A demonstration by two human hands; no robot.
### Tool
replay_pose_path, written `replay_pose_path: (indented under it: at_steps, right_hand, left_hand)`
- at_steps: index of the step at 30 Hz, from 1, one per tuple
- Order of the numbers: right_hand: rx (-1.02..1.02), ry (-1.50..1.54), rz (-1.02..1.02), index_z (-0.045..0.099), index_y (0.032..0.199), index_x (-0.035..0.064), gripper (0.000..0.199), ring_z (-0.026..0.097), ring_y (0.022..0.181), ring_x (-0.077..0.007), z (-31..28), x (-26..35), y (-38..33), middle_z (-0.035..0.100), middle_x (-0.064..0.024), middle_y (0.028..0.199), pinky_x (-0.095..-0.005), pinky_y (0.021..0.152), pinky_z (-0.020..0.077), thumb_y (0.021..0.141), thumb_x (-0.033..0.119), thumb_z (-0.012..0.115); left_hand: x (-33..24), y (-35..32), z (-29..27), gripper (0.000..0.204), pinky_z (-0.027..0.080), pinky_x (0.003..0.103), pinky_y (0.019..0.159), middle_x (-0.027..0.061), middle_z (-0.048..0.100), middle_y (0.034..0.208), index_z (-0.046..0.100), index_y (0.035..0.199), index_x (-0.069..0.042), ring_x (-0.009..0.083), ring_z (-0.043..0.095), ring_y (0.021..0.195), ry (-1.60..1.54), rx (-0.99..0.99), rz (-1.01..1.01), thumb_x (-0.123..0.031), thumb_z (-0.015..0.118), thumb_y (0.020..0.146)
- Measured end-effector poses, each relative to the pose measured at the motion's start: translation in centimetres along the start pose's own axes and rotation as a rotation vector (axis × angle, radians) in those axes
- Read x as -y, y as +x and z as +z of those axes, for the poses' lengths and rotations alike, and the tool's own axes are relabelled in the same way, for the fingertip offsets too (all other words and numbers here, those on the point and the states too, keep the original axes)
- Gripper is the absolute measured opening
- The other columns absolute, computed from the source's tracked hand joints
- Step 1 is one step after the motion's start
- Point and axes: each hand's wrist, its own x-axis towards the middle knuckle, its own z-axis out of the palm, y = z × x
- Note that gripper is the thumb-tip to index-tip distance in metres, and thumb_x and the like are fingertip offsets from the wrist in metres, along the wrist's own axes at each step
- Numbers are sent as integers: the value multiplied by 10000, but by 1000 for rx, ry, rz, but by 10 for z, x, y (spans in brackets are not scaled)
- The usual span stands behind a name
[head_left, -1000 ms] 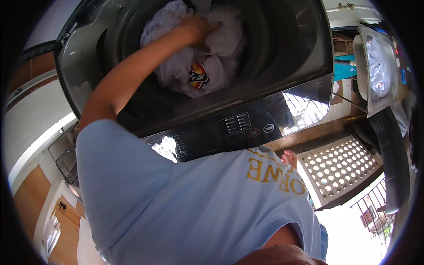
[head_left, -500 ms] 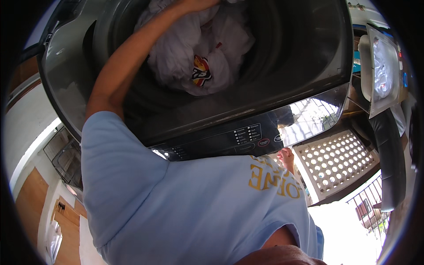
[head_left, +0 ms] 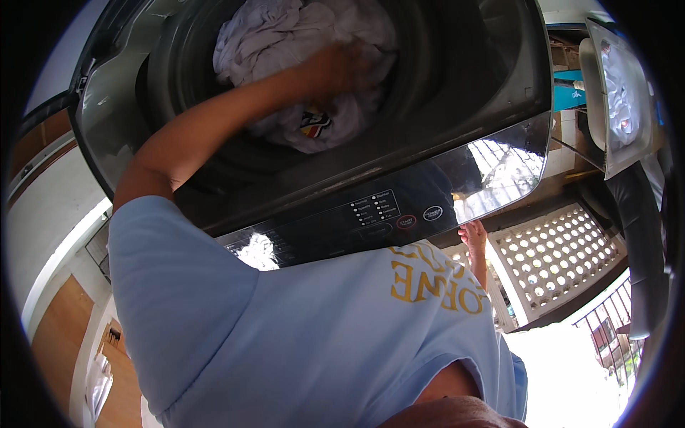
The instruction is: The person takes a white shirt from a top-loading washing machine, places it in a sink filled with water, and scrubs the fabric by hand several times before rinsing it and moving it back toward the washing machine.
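Observation:
White laundry [head_left: 260, 43] lies bunched in the dark drum of a top-loading washing machine [head_left: 457, 128]. One piece shows a red, yellow and black print [head_left: 314, 127]. My left arm crosses the machine's front rim into the drum. Over the laundry, my left hand [head_left: 341, 70] is smeared by motion, so its fingers and any hold on the cloth cannot be made out. Down at the right end of the glossy control panel [head_left: 321, 225], my right hand [head_left: 474, 235] has its fingers bent against the machine's front edge.
A pale tub [head_left: 624, 107] with white cloth in it stands at the right. Below it hangs something long and black [head_left: 633, 250]. A white panel with round holes [head_left: 560, 257] is beside the machine at the right, near a barred railing [head_left: 621, 335].
My left hand has come back from the far side of the drum to the middle of the laundry. The view has shifted slightly. My right hand stays by the panel's edge.

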Motion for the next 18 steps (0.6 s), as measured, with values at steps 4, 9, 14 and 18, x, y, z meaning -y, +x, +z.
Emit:
replay_pose_path:
  at_steps: [4,9,14,18]
  right_hand:
    - [-34,-164,128,581,1105,73,277,591,690,-98,1,-15,-5,622,-30,857,-212,563,423,853,188,574]
    - [5,-132,148,583,1105,84,271,595,681,-104,5,-40,-15,630,-44,867,-229,566,438,852,179,567]
    - [-58,-149,49,582,1125,53,301,620,720,-129,0,-13,-14,641,-82,903,-232,586,475,851,176,569]
    - [-89,-150,0,590,1086,64,250,603,679,-105,-30,2,-4,631,-35,832,-240,566,464,863,167,542]
  left_hand:
    - [-20,-4,37,545,450,401,877,97,540,1166,548,1210,-177,323,449,1160,-401,162,-8,-86,643,680]
    - [-9,31,28,487,434,403,897,168,509,1177,562,1150,-70,349,490,1089,-903,-195,-101,-18,601,667]
    - [-41,49,77,626,410,472,874,148,451,1293,485,1266,-89,327,486,1104,-290,-78,-164,-87,649,663]
    - [-25,34,65,535,411,433,895,169,504,1238,491,1251,-52,340,506,1099,-318,179,-126,-90,578,725]
